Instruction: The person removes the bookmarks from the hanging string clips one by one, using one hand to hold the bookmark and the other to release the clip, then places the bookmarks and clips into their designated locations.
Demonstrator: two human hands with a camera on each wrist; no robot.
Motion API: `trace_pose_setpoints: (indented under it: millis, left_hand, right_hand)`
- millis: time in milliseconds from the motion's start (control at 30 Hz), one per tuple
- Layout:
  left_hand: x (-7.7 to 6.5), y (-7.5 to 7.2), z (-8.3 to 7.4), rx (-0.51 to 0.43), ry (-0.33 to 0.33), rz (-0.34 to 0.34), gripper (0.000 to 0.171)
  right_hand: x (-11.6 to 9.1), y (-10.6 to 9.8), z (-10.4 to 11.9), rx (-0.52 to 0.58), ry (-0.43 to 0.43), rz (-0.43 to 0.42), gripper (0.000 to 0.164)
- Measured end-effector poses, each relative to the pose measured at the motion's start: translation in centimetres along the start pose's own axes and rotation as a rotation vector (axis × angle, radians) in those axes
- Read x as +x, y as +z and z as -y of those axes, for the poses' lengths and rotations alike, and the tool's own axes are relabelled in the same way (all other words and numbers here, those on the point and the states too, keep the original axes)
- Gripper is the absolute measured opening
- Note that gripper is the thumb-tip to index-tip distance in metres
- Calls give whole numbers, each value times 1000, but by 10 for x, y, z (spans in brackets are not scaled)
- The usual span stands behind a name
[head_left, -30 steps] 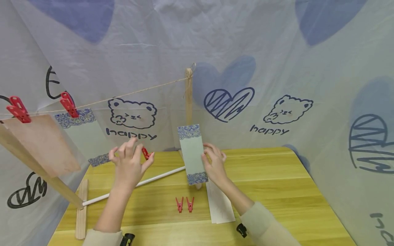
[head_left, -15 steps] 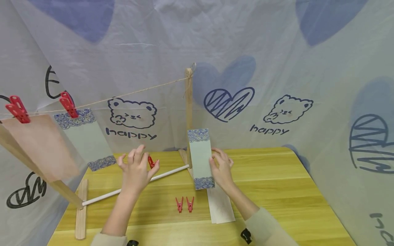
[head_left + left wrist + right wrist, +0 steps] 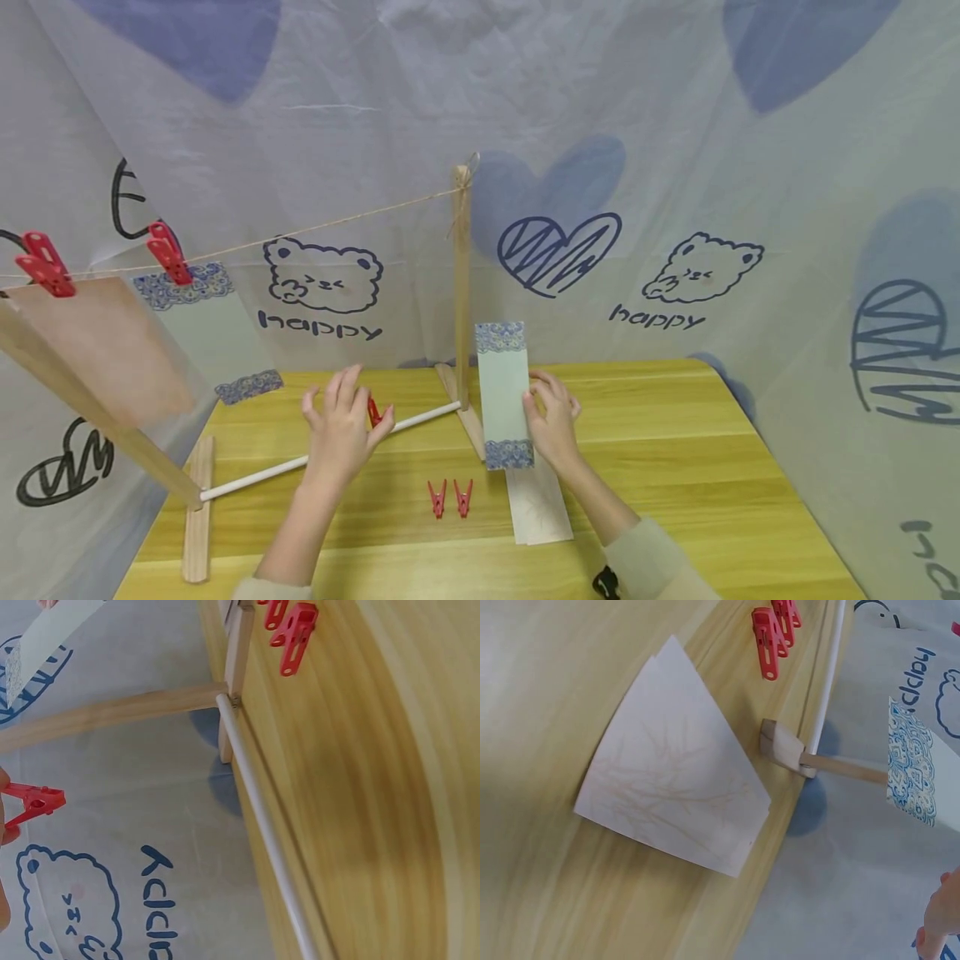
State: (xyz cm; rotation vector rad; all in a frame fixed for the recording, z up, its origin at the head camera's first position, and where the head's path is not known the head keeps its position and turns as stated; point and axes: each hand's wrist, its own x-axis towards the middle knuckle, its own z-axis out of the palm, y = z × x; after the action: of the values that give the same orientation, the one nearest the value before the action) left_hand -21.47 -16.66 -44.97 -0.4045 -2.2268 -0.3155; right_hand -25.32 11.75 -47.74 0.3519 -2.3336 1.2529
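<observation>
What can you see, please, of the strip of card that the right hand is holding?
The card is a long, flat, pale blue-green strip, apparently paper, with an ornate blue patterned band across each end. It is held near upright above the table, right of the wooden post in the head view; the right hand pinches its right long edge.

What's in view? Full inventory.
Backdrop: one, pale grey, back and sides
Table: one, yellow wood-grain, lower half
Posts: two, light wood, footed, left and centre
Rod: one, white, low between posts
String: one, tan, centre post to left
Clothespins: five, red, two on string, two on table, one held
Hung sheet: one, peach, below string
Cards: two, pale with blue bands, one hung, one held
Loose sheets: at least two, whitish, on table
Wrist device: one, black, bottom edge
Sleeves: two, beige, bottom edge
Left hand: one, bare, pinching a clothespin
Right hand: one, bare, holding a card
</observation>
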Motion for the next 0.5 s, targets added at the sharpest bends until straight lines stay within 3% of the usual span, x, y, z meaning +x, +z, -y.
trace_pose_setpoints:
  millis: [167,500]
  left_hand:
    - [-6,1,-1,-12,-66,125,44]
    - [-19,10,-2,-13,-94,194,36]
  right_hand:
    - [-5,-1,-5,4,32,3,20]
    - [-14,-4,-16,-21,93,13,13]
